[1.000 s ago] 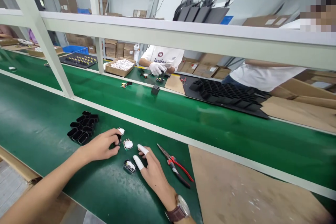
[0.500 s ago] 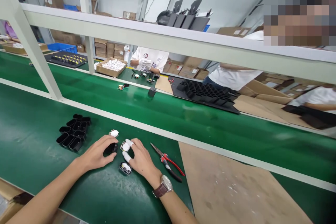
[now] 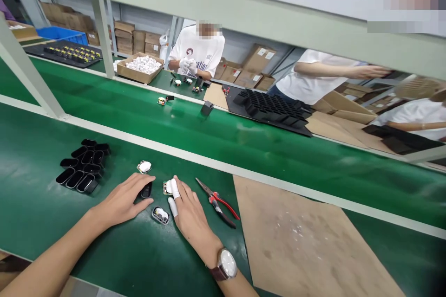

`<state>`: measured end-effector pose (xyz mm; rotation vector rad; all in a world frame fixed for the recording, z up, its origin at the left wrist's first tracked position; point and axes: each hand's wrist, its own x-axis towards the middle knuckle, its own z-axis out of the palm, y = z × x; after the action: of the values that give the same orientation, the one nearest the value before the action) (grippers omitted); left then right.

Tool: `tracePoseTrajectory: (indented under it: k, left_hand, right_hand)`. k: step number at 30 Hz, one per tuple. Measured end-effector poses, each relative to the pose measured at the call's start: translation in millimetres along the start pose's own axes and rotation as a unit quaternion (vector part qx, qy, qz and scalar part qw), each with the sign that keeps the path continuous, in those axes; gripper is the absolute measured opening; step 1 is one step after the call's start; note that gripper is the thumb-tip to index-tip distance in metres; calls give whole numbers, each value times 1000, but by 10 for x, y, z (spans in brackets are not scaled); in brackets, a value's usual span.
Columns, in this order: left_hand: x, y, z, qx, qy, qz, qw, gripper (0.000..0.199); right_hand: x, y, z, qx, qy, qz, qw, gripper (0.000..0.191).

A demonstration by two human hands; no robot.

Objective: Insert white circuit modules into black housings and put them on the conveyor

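My left hand [image 3: 127,197] curves around a black oval case [image 3: 147,190], its thumb and fingers on either side of it. To the right, my right hand [image 3: 190,209], with white covers on two fingers, has its fingertips on a small circuit board with a white top [image 3: 167,187]. A similar white-topped board [image 3: 144,166] lies just beyond my left hand. Between the hands and nearer to me, a filled oval case [image 3: 160,215] shows white and dark parts inside. Several black cases [image 3: 83,165] stand grouped on the green surface at the left.
Red-handled pliers [image 3: 218,203] lie right of my right hand, beside a brown board [image 3: 299,236]. A pale rail [image 3: 195,160] separates my surface from the green belt [image 3: 139,106]. Across it, a person in white gloves [image 3: 188,65] works near a box of white pieces [image 3: 139,68].
The view has tilted down and shifted. My right hand's fingers have straightened and lie closer together over the board. My left hand remains around the black case.
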<state>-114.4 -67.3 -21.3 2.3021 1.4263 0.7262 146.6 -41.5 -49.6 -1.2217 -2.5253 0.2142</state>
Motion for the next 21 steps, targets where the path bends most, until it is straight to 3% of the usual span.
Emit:
tracePoseTrajectory:
  k: [8,14,21]
  left_hand:
    - [12,10,29,0,2,4,1000,51]
    - [5,8,29,-6,-2,4,1000,53]
    - [-3,-3,-12,-20,-11,-12,1000,60]
  right_hand:
    - [-12,34,57,14,17,17,1000,66]
    - [63,43,-52,41,19,-1,999,58]
    - [47,111,-43,115,81,23,990,60]
